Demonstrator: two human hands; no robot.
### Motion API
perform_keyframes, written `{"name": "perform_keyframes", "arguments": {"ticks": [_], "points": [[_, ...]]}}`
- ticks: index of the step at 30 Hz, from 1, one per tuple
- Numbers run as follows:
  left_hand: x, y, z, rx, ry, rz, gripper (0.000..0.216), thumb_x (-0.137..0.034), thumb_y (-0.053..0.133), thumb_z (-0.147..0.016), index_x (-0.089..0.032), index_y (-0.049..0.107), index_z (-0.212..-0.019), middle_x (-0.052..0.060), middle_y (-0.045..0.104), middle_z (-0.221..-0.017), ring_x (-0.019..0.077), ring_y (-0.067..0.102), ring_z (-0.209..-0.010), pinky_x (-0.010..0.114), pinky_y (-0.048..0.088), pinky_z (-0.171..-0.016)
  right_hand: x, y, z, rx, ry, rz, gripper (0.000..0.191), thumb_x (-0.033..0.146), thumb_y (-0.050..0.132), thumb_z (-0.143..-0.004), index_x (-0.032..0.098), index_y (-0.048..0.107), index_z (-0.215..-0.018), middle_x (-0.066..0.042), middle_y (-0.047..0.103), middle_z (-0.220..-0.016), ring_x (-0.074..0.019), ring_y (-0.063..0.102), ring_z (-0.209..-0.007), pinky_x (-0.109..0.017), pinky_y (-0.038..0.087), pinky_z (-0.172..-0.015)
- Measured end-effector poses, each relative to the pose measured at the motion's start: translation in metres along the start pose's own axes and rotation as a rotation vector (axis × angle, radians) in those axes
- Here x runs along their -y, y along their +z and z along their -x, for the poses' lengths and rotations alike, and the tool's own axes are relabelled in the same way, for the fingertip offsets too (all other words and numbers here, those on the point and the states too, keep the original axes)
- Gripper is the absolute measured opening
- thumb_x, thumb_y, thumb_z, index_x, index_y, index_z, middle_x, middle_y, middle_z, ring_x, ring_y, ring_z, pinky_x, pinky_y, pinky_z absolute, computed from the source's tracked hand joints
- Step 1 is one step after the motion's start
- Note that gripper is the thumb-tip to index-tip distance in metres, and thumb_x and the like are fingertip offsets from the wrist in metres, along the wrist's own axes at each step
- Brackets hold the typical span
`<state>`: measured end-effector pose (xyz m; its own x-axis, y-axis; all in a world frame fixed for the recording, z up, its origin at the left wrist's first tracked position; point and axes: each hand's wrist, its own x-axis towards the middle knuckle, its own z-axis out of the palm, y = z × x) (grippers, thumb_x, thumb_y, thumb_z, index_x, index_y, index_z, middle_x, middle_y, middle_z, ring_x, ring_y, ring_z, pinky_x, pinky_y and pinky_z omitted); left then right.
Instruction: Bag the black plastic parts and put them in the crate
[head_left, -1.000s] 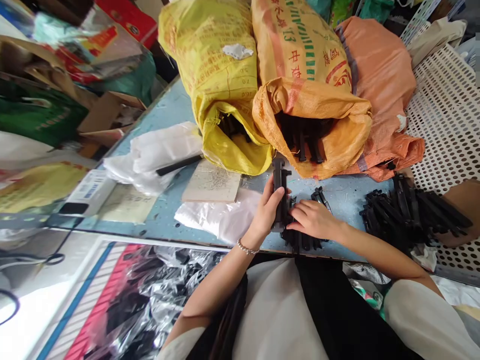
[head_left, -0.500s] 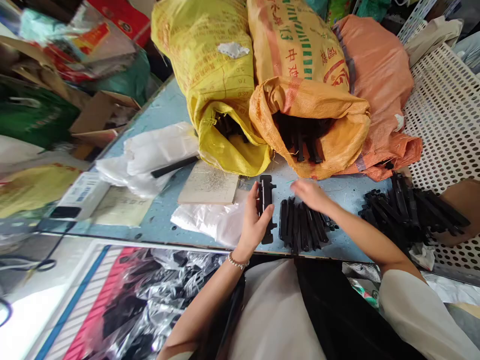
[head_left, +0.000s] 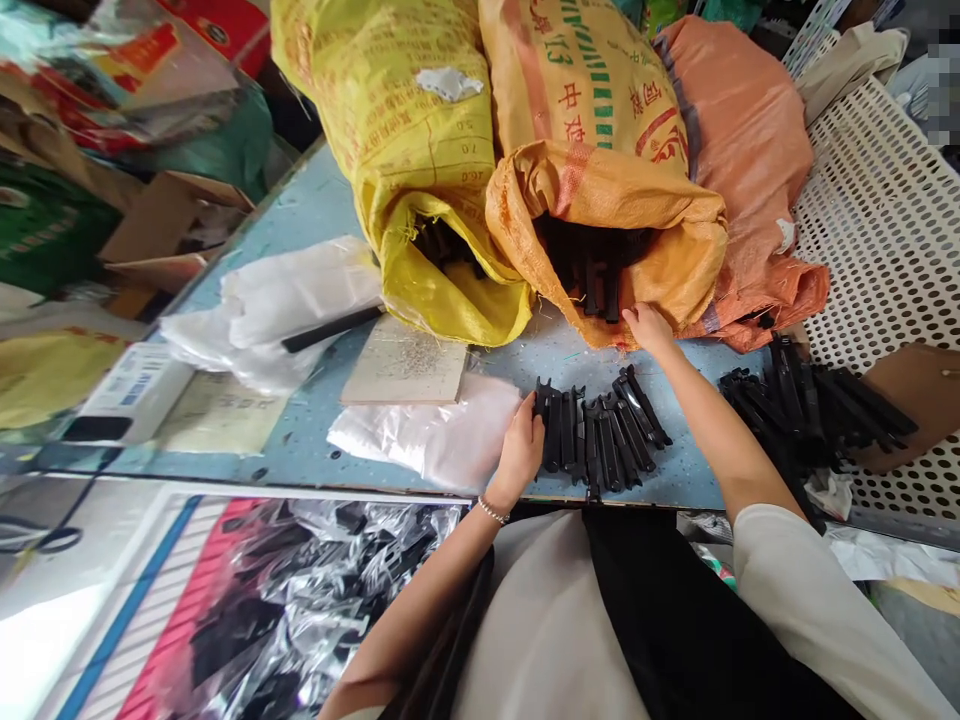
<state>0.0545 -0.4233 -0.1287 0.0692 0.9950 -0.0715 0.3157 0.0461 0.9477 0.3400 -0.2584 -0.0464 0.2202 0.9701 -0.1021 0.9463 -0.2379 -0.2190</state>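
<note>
My left hand (head_left: 519, 447) is closed on a long black plastic part (head_left: 550, 415) with small prongs at its end, at the left end of a row. Several like parts (head_left: 615, 445) lie side by side to its right, near the table's front edge. My right hand (head_left: 649, 328) is at the lower lip of the open orange woven sack (head_left: 675, 270), its fingers bent and closed at the rim. Inside the sack mouth, more black parts (head_left: 592, 285) show, close to the left of those fingertips.
A yellow sack (head_left: 420, 150) with black parts inside lies left of the orange one; a salmon sack (head_left: 742, 130) lies right. A pile of black parts (head_left: 810, 400) is beside the perforated white basket (head_left: 877, 230). Clear plastic bags (head_left: 427, 430) and a board (head_left: 405, 365) lie left.
My left hand has brought the black part against the row's left end. My right hand has moved up and right to the orange sack's rim. The row is spread differently, and the view has shifted slightly.
</note>
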Motion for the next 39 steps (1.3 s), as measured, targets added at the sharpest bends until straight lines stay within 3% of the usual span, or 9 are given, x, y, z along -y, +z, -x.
{"name": "perform_keyframes", "arguments": {"ticks": [3, 8, 11, 16, 18, 21, 28, 34, 39], "points": [[-0.001, -0.006, -0.001, -0.023, -0.077, 0.095, 0.047, -0.028, 0.048, -0.096, -0.014, 0.054, -0.140, 0.015, 0.056, -0.147, 0.0282, 0.048, -0.141, 0.048, 0.031, -0.124, 0.005, -0.004, 0.032, -0.040, -0.080, -0.083, 0.041, 0.032, 0.043, -0.103, 0.012, 0.057, -0.135, -0.017, 0.067, -0.129, -0.0272, 0.064, -0.113, -0.038, 0.049, -0.095], [-0.007, -0.011, 0.000, -0.046, -0.157, 0.459, 0.045, -0.034, 0.055, -0.093, -0.017, 0.062, -0.133, 0.010, 0.066, -0.135, 0.0272, 0.054, -0.134, 0.045, 0.040, -0.116, 0.007, 0.014, 0.138, 0.038, -0.660, -0.177, 0.046, 0.041, 0.051, -0.101, 0.024, 0.053, -0.144, -0.012, 0.060, -0.142, -0.0277, 0.056, -0.129, -0.046, 0.046, -0.108], [-0.021, -0.014, 0.004, 0.008, -0.181, 0.669, 0.047, -0.035, 0.064, -0.087, -0.019, 0.064, -0.131, 0.008, 0.070, -0.128, 0.0262, 0.059, -0.126, 0.040, 0.046, -0.108, 0.000, 0.026, 0.184, 0.091, -0.812, -0.117, 0.043, 0.034, 0.058, -0.098, 0.024, 0.058, -0.140, -0.013, 0.055, -0.148, -0.0337, 0.040, -0.145, -0.060, 0.032, -0.118], [-0.055, -0.019, 0.021, 0.245, -0.288, 0.952, 0.040, -0.034, 0.074, -0.081, -0.019, 0.071, -0.118, 0.007, 0.073, -0.115, 0.0216, 0.068, -0.103, 0.030, 0.053, -0.088, 0.016, 0.007, 0.210, 0.039, -0.631, -0.515, 0.048, 0.036, 0.058, -0.098, 0.025, 0.052, -0.144, -0.013, 0.059, -0.141, -0.0297, 0.048, -0.140, -0.054, 0.041, -0.116], [-0.064, -0.015, 0.029, 0.293, -0.282, 1.002, 0.036, -0.036, 0.076, -0.081, -0.019, 0.072, -0.113, 0.006, 0.074, -0.108, 0.0199, 0.068, -0.095, 0.029, 0.053, -0.084, 0.033, -0.003, 0.222, 0.237, -0.567, -0.711, 0.063, 0.040, 0.063, -0.095, 0.026, 0.040, -0.152, -0.012, 0.057, -0.144, -0.0276, 0.056, -0.132, -0.048, 0.049, -0.109], [-0.074, -0.007, 0.039, 0.154, -0.145, 1.010, 0.044, -0.045, 0.078, -0.079, -0.021, 0.069, -0.114, 0.005, 0.072, -0.110, 0.0206, 0.067, -0.098, 0.031, 0.053, -0.088, 0.056, -0.003, 0.244, 0.512, -0.473, -0.912, 0.069, 0.042, 0.063, -0.095, 0.028, 0.034, -0.155, -0.007, 0.064, -0.136, -0.0241, 0.067, -0.118, -0.041, 0.056, -0.098], [-0.091, -0.014, 0.059, 0.192, -0.022, 0.861, 0.043, -0.043, 0.084, -0.074, -0.018, 0.070, -0.106, 0.006, 0.070, -0.107, 0.0183, 0.065, -0.090, 0.030, 0.055, -0.082, 0.069, 0.022, 0.286, 0.100, -0.341, -0.743, 0.066, 0.043, 0.072, -0.087, 0.021, 0.050, -0.145, -0.014, 0.067, -0.131, -0.0314, 0.066, -0.117, -0.046, 0.052, -0.099], [-0.077, -0.033, 0.073, 0.209, -0.044, 1.005, 0.074, -0.056, 0.084, -0.068, -0.023, 0.061, -0.130, 0.009, 0.070, -0.117, 0.0239, 0.069, -0.100, 0.037, 0.058, -0.088, 0.063, 0.031, 0.327, 0.312, -0.374, -0.962, 0.046, 0.046, 0.064, -0.092, 0.024, 0.057, -0.131, -0.008, 0.068, -0.121, -0.0241, 0.068, -0.102, -0.036, 0.055, -0.085], [-0.069, -0.031, 0.084, 0.255, 0.004, 0.946, 0.077, -0.060, 0.080, -0.073, -0.025, 0.055, -0.138, 0.012, 0.066, -0.132, 0.0309, 0.064, -0.121, 0.048, 0.049, -0.108, 0.062, 0.042, 0.340, 0.197, -0.324, -0.931, 0.045, 0.045, 0.069, -0.087, 0.024, 0.060, -0.126, -0.008, 0.066, -0.119, -0.0263, 0.064, -0.105, -0.039, 0.052, -0.087]]}}
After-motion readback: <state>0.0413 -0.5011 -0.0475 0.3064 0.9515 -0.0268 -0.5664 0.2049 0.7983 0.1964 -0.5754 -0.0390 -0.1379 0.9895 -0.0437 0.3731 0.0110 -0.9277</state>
